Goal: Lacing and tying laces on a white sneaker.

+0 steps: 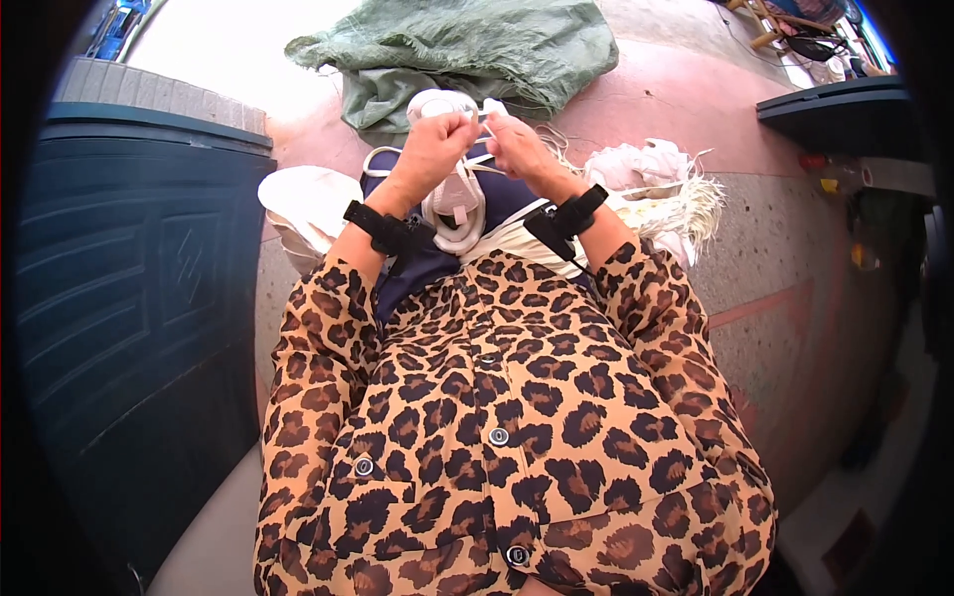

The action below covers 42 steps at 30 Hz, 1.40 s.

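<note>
A white sneaker point(457, 221) rests on my lap, its heel toward me and its toe pointing away. Over the front of the shoe, my left hand point(437, 151) is closed in a pinch on a white shoelace point(378, 159), which loops out to the left. Close beside it, my right hand point(522, 157) is also pinched on the lace, and a small white end shows at its fingertips. The fingers cover much of the shoe's middle. Dark blue cloth point(409, 283) lies beneath the shoe.
A bundle of cream laces point(691, 211) lies by my right knee. White material point(313, 204) sits at my left knee. Beyond my hands is a crumpled green woven sack point(477, 60). Dark blue panelled doors stand at left point(149, 248) and right point(845, 109).
</note>
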Each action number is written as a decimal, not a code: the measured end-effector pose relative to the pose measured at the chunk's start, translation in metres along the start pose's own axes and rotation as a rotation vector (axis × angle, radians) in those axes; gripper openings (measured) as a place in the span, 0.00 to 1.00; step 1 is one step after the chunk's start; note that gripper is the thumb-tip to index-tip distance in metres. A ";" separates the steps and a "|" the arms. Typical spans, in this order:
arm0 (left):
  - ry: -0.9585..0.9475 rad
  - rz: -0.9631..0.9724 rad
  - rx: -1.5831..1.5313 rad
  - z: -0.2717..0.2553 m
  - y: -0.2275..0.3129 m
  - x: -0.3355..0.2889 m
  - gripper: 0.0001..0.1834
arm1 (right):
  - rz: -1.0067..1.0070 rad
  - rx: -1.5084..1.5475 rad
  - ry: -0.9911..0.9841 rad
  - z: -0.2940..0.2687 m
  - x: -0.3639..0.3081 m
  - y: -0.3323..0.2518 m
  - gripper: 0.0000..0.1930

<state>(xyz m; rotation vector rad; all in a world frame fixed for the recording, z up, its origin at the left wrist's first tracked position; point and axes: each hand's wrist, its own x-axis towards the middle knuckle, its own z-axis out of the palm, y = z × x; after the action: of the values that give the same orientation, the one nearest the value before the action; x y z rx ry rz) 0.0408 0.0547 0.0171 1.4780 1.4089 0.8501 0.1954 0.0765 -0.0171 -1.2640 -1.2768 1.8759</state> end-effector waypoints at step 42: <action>0.308 0.085 1.079 0.001 -0.031 -0.060 0.11 | -0.285 -0.488 0.030 0.047 0.016 0.026 0.13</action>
<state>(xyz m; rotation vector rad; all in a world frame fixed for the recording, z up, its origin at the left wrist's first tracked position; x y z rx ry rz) 0.0232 -0.0058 -0.0055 2.2559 2.2279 0.3338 0.1479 0.0598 -0.0421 -1.2480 -1.8621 1.3872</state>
